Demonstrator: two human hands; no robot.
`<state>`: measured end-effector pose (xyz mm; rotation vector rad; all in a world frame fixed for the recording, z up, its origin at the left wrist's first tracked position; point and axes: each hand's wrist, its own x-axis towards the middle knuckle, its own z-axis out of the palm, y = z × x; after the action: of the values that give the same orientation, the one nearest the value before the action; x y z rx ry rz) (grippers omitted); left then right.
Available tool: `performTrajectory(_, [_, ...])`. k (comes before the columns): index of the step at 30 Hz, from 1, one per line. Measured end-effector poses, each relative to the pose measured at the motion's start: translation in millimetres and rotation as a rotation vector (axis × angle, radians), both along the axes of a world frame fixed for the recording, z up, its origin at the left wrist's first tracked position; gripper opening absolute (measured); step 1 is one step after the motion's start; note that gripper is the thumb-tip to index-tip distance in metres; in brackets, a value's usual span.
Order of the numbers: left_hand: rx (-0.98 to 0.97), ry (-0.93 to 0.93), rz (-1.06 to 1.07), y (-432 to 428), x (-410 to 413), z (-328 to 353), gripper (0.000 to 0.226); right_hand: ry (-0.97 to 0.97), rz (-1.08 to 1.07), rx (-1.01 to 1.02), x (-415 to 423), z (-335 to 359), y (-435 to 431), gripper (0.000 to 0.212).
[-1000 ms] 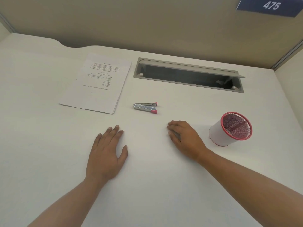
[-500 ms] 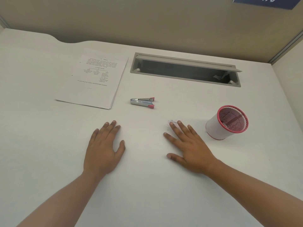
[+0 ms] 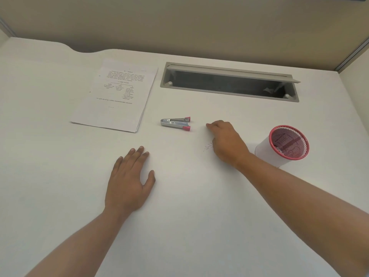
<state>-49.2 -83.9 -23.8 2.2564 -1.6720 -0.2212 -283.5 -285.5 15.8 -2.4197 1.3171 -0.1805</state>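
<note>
The right hand point(image 3: 226, 143), fingers curling (whether round anything, I cannot tell), is sitting just right of the stapler point(image 3: 175, 124) lying on the bench point(image 3: 60, 186). The left hand point(image 3: 127, 182) is lying flat, holding nothing. Pinching the stapler's long sides should be steadiest.

Office cubicle — white desk point(image 3: 60, 176), partition point(image 3: 179, 23), cable tray point(image 3: 229, 84), stapler point(image 3: 175, 123)

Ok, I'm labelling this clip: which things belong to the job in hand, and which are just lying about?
In the job: right hand, fingers curled, close to the silver stapler; small pale bits beside that hand.
Lying about: paper stack, pink-rimmed mesh cup, open cable tray; left hand rests flat on the desk.
</note>
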Motion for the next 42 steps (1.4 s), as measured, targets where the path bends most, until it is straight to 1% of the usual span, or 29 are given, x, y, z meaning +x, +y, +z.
performTrajectory(4, [0.003,0.003,0.001,0.3,0.3,-0.2,0.060,0.117,0.135,-0.083,4.0,3.1,1.6,0.048])
performTrajectory(7, [0.007,0.002,0.000,0.7,0.4,0.1,0.061,0.141,0.227,-0.113,-11.0,4.8,15.6,0.039])
performTrajectory(8, [0.009,0.002,-0.002,0.4,0.7,0.2,0.061,0.127,0.238,-0.101,-17.2,5.8,20.2,0.039])
performTrajectory(9, [0.010,0.002,-0.002,0.2,0.7,0.2,0.061,0.084,0.215,-0.083,-23.0,6.7,22.8,0.041])
performTrajectory(10, [0.011,0.004,-0.003,0.0,0.9,0.2,0.061,0.021,0.141,-0.052,-27.8,7.9,23.6,0.046])
performTrajectory(12, [0.012,0.007,-0.001,-0.3,0.8,0.5,0.061,-0.099,-0.071,0.008,-35.1,11.4,22.9,0.048])
performTrajectory(13, [0.012,0.009,-0.001,-0.2,0.5,0.8,0.061,-0.113,-0.154,0.028,-37.9,12.4,22.0,0.046])
performTrajectory(14, [0.011,0.009,-0.001,-0.2,0.3,1.0,0.061,-0.077,-0.207,0.050,-39.8,13.8,21.1,0.046])
performTrajectory(16, [0.008,0.008,0.000,0.2,0.0,1.1,0.061,0.084,-0.257,0.117,-41.1,15.4,19.7,0.049])
performTrajectory(17, [0.007,0.008,0.002,0.4,0.1,1.4,0.061,0.149,-0.263,0.130,-39.7,16.1,20.2,0.045])
performTrajectory(20, [0.010,0.007,0.000,0.4,-0.2,1.8,0.061,0.237,-0.223,0.077,-28.4,16.7,24.8,0.016])
performTrajectory(21, [0.010,0.008,-0.001,0.3,-0.2,2.0,0.061,0.242,-0.199,0.063,-22.5,16.4,25.8,0.013])
performTrajectory(23, [0.013,0.013,-0.001,0.2,-0.1,2.1,0.061,0.193,-0.143,0.081,-12.1,16.0,26.3,0.016])
performTrajectory(25, [0.012,0.016,-0.001,0.2,0.1,1.7,0.061,0.088,-0.126,0.130,-8.9,18.2,22.0,0.028])
performTrajectory(26, [0.011,0.016,-0.001,0.1,0.4,1.3,0.061,0.053,-0.146,0.130,-10.1,19.6,17.8,0.034])
performTrajectory(28, [0.008,0.017,-0.002,0.0,0.6,0.9,0.061,0.055,-0.210,0.093,-17.3,20.8,8.2,0.042])
performTrajectory(30, [0.006,0.017,-0.002,-0.2,0.5,0.6,0.061,0.120,-0.256,0.059,-23.3,19.8,3.0,0.043])
performTrajectory(32, [0.008,0.018,-0.004,-0.3,0.6,0.9,0.061,0.180,-0.243,0.026,-22.4,18.3,5.9,0.040])
performTrajectory(35, [0.014,0.019,-0.001,-0.1,0.4,1.5,0.061,0.174,-0.094,0.007,-12.9,14.7,19.3,0.040])
performTrajectory(38, [0.010,0.022,0.003,0.4,-0.2,2.0,0.061,0.129,0.067,0.011,-6.4,9.5,27.5,0.040])
performTrajectory(40, [0.004,0.021,0.004,0.2,-0.2,2.3,0.060,0.072,0.034,0.025,-6.0,9.6,23.4,0.042])
performTrajectory(42, [0.007,0.023,0.004,-0.3,-0.4,2.5,0.060,0.041,-0.075,0.013,-10.1,10.8,15.7,0.046])
